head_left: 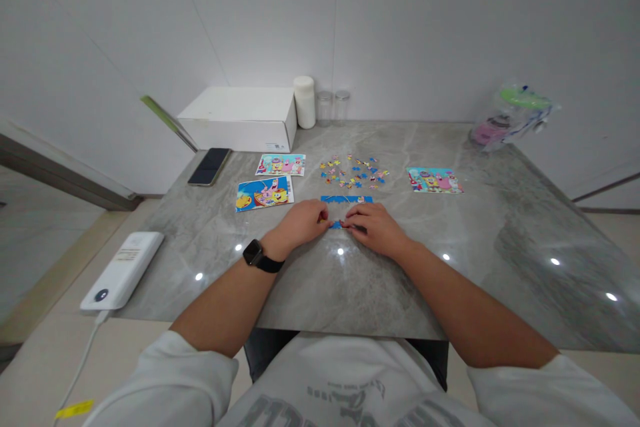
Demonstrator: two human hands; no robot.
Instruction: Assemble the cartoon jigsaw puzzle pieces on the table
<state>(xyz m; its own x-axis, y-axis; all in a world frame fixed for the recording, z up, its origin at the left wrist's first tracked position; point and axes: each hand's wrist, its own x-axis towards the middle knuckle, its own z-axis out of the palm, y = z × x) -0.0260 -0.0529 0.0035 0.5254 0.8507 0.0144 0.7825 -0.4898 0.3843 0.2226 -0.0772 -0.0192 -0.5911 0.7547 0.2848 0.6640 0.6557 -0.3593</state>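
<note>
A partly joined puzzle (346,199) with a blue upper strip lies on the grey table in front of me. My left hand (307,220) is closed at its lower left, fingertips pinched on small puzzle pieces. My right hand (374,227) rests at the lower right, its fingers bent together at the edge of a blue piece; whether it grips that piece is too small to tell. Loose puzzle pieces (355,172) are scattered just beyond. A blue cartoon picture card (265,193) and a second card (281,165) lie to the left; another card (435,180) lies to the right.
A phone (210,166) and a white box (240,118) stand at the back left, beside a white bottle (305,103) and two clear jars (333,109). A power bank (123,271) sits at the left edge, a plastic bag (513,119) at the back right.
</note>
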